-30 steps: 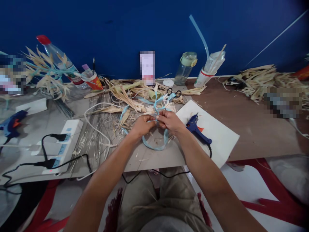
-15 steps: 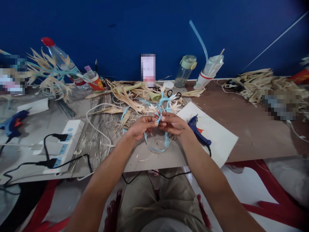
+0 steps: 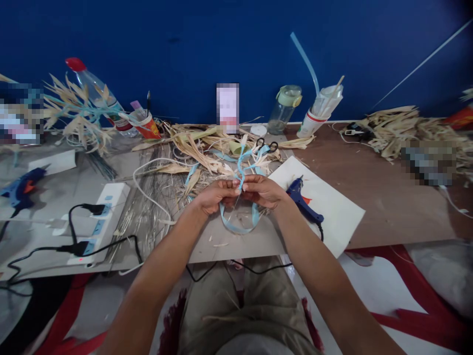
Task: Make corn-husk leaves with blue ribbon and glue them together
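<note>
My left hand (image 3: pixel 217 195) and my right hand (image 3: pixel 264 191) meet over the middle of the table. Fingers pinched, both are closed on a branching stem (image 3: pixel 241 167) wrapped in light blue tape, with pale husk-like tips at its upper end. From under the hands a loop of light blue tape (image 3: pixel 240 230) hangs down toward the table's front edge. A thin wire-like end points down below my fingers. Just behind the stem lie black-handled scissors (image 3: pixel 272 147), their blades hidden. Dried husks (image 3: pixel 199 155) are spread behind my left hand.
To the right, a blue glue gun (image 3: pixel 305 202) rests on a white sheet (image 3: pixel 342 224). Thin wires (image 3: pixel 142 197), a power strip (image 3: pixel 107 224) and another glue gun (image 3: pixel 24 187) lie left. Along the wall stand a bottle (image 3: pixel 284 111), a paper cup (image 3: pixel 312 123) and a phone (image 3: pixel 227 106).
The stem has shifted slightly left and turned between my fingers, its branches now standing more upright. Both hands keep their pinch, and the tape loop hangs in nearly the same place.
</note>
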